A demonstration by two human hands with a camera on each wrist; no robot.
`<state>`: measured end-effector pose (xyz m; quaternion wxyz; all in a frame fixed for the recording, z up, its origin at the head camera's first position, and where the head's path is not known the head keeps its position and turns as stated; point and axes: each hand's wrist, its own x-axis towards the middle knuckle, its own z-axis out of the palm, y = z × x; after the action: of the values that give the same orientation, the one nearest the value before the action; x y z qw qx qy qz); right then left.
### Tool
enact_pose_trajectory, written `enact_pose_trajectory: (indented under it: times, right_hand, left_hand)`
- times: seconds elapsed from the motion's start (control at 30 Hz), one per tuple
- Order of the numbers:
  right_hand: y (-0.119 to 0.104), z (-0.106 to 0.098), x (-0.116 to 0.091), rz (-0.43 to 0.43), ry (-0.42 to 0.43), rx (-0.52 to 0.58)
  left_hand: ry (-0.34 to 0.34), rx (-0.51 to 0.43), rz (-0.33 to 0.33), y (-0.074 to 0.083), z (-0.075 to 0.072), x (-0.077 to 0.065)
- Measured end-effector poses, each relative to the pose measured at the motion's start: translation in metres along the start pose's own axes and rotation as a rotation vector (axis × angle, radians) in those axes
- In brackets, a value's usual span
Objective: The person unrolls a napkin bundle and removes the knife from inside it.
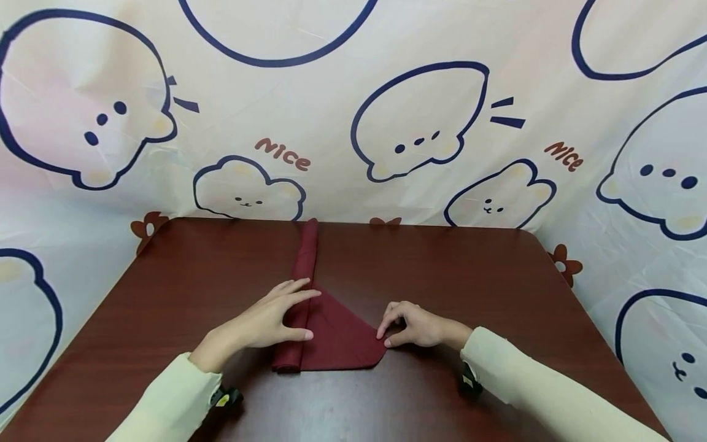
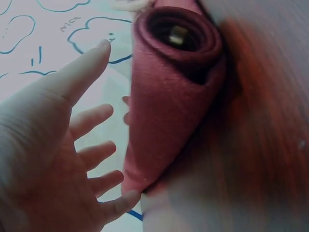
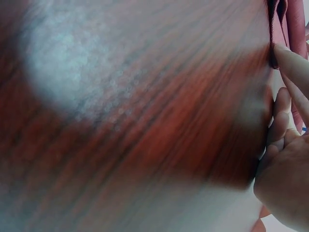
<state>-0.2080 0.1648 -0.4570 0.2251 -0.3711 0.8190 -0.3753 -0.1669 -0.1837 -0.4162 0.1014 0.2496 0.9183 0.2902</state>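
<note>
A dark red cloth [image 1: 339, 334] lies on the table, its left side wound into a long, narrow roll [image 1: 305, 261] that runs toward the back edge. The flat part tapers to a blunt corner at the right. My left hand [image 1: 270, 316] is spread over the roll with straight fingers. Seen from the left wrist, the roll's near end [image 2: 140, 34] shows its spiral layers, and the left hand [image 2: 53, 145] is beside it. At the cloth's right corner my right hand [image 1: 417, 325] pinches the edge between thumb and forefinger; the other fingers are curled.
The brown wooden table [image 1: 453, 270] has rounded back corners. Behind it and along both sides hangs a pale printed curtain [image 1: 331, 110] with cartoon outlines. A dark device is strapped under each wrist.
</note>
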Motion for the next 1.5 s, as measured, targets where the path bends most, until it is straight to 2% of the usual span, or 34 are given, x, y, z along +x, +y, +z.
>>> enact_pose_trajectory:
  times: [0.2,0.47,1.0,1.5]
  right_hand:
    - [-0.002,-0.001,0.0,-0.001,-0.001,-0.008]
    - [-0.002,0.0,0.0,-0.003,0.009,-0.018]
    - [-0.001,-0.001,0.0,-0.002,0.0,-0.002]
    - [-0.001,-0.001,-0.002,0.002,0.001,0.0]
  left_hand:
    - [-0.057,0.08,-0.018,-0.002,0.004,0.004]
    - [-0.049,0.108,-0.002,-0.007,0.005,0.004]
    - [-0.058,0.046,-0.029,-0.011,-0.004,-0.005]
    - [-0.055,0.019,-0.025,-0.015,-0.003,-0.005]
